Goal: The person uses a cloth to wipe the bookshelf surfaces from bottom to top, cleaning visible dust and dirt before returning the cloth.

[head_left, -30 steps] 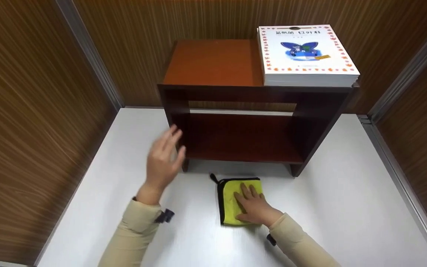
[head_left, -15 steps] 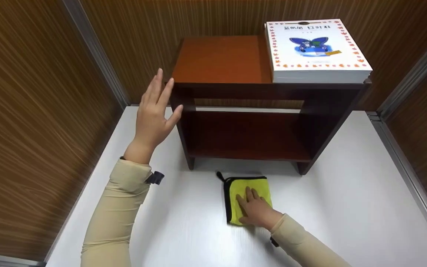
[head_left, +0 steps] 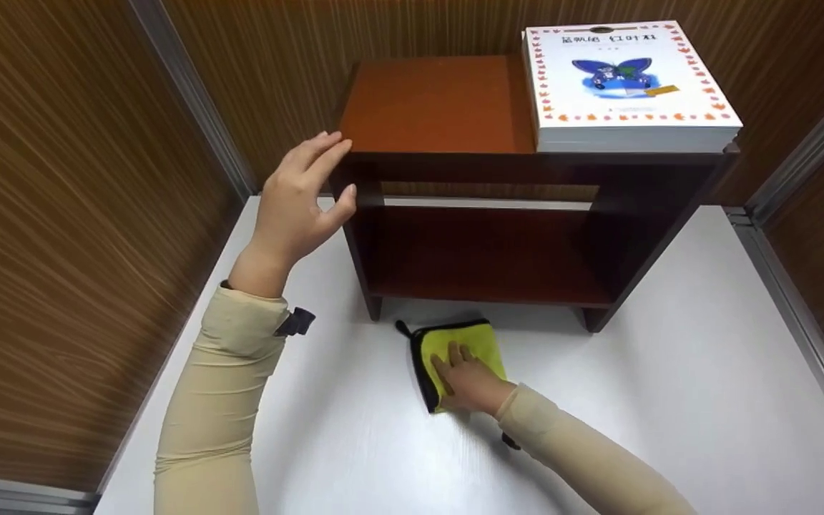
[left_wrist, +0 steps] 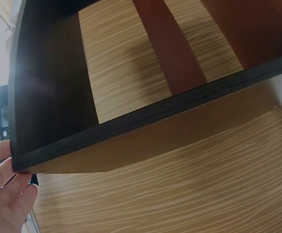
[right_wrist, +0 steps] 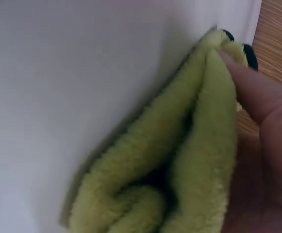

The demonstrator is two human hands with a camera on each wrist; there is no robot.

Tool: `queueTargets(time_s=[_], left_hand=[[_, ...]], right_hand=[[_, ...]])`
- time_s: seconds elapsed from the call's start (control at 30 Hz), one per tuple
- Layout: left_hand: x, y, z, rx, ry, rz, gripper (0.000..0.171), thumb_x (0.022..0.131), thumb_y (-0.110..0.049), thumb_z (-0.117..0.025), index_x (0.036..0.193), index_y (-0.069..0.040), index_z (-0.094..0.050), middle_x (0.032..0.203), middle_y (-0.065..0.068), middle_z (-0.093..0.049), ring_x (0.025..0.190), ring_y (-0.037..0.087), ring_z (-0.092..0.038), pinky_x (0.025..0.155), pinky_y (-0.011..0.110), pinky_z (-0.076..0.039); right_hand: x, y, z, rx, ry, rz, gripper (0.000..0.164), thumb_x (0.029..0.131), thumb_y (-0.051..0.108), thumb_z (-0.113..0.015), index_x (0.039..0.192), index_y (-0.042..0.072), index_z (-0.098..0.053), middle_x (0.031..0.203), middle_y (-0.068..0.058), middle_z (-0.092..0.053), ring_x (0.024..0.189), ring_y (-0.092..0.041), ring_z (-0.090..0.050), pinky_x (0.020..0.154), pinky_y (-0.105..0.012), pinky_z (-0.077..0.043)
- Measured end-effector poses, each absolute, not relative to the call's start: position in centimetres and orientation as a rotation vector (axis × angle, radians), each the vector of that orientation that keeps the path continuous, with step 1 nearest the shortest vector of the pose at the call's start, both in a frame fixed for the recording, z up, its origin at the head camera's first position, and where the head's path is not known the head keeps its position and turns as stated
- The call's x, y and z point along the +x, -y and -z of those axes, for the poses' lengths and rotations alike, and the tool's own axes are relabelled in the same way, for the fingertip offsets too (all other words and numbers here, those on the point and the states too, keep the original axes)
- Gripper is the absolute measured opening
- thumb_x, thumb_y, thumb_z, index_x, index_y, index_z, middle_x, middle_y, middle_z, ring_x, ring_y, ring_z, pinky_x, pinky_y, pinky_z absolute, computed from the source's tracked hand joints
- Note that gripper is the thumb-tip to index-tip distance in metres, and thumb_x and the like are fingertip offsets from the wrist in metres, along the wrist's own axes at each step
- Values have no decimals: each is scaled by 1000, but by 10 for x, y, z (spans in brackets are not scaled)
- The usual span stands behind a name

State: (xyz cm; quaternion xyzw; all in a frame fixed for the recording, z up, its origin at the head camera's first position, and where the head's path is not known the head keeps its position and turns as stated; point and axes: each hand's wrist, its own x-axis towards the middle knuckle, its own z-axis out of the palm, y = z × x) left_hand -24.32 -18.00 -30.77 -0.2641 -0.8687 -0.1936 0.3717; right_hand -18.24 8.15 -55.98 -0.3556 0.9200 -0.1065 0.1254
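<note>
A folded yellow-green cloth (head_left: 485, 345) with black edging and a small black loop lies on the white tabletop in front of a small brown shelf (head_left: 440, 104). My right hand (head_left: 471, 383) presses on the cloth with its fingers spread. The right wrist view shows the thumb along the edge of the plush folded cloth (right_wrist: 204, 141). My left hand (head_left: 294, 204) is raised at the shelf's upper left corner, fingertips at the top edge and thumb lower by the side panel. In the left wrist view the fingers (left_wrist: 7, 167) meet the shelf's dark corner.
A thick white stack of books (head_left: 634, 79), with a butterfly on the top cover, sits on the right half of the shelf's top. Wood-grain panels (head_left: 61, 214) enclose the white tabletop (head_left: 355, 429) at the back and both sides.
My left hand has risen from in front of the shelf to its upper left corner. Lately the cloth has slid left and closer to the shelf under my right hand.
</note>
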Motion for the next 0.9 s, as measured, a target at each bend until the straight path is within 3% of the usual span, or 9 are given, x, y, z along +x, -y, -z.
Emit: queueTargets(time_s=[0.13, 0.27, 0.4, 0.47, 0.53, 0.63, 0.7, 0.9], left_hand=[[-245, 179, 306, -654, 2219, 467, 46, 87, -30, -54, 124, -4, -60, 127, 10, -56, 122, 23, -47, 100, 37, -37], [-246, 179, 304, -624, 2199, 487, 45, 86, -32, -55, 121, -5, -62, 124, 9, -58, 120, 22, -48, 98, 37, -39], [-247, 177, 304, -602, 2185, 501, 44, 85, -32, -55, 120, -6, -63, 122, 9, -58, 119, 22, -49, 97, 37, -40], [-248, 175, 304, -596, 2180, 492, 44, 85, -32, -56, 120, -6, -63, 122, 9, -58, 119, 22, -49, 97, 37, -40], [-249, 174, 304, -594, 2180, 469, 44, 86, -33, -56, 120, -6, -63, 122, 9, -58, 119, 21, -49, 97, 37, -40], [-249, 172, 307, -585, 2174, 468, 45, 85, -33, -56, 120, -6, -63, 122, 9, -57, 119, 22, -49, 95, 38, -42], [-249, 171, 309, -581, 2167, 476, 45, 85, -34, -56, 119, -6, -63, 122, 10, -57, 118, 23, -50, 94, 40, -42], [-246, 169, 314, -587, 2158, 509, 47, 83, -35, -57, 119, -6, -63, 122, 10, -57, 116, 27, -50, 94, 42, -42]], right_hand=[[-198, -61, 559, -1098, -2761, 282, 48, 79, 13, -68, 123, -3, -55, 123, -41, -45, 107, -52, -50, 82, -53, -48], [-216, -41, 563, -1148, -2857, 319, 21, 79, 3, -63, 100, -1, -58, 95, -26, -62, 72, -32, -63, 56, -40, -53], [-233, -30, 571, -972, -2835, 775, 30, 88, 12, -57, 113, -4, -50, 71, -14, -59, 55, -23, -56, 49, -36, -48], [-240, -26, 573, -797, -2727, 1123, 42, 93, 22, -53, 125, -6, -44, 79, -17, -63, 67, -25, -60, 61, -38, -50], [-244, -21, 574, -629, -2559, 1421, 53, 97, 31, -48, 135, -3, -36, 103, -21, -62, 89, -27, -60, 78, -40, -48], [-248, -10, 574, -433, -2309, 1661, 56, 98, 32, -45, 143, 2, -28, 135, -19, -44, 119, -27, -45, 99, -41, -35], [-250, 0, 576, -388, -2182, 1711, 55, 99, 33, -42, 145, 6, -27, 139, -14, -39, 122, -24, -41, 102, -38, -31], [-253, 20, 578, -368, -2018, 1651, 52, 98, 43, -40, 143, 17, -33, 136, -7, -44, 116, -18, -45, 98, -33, -33]])
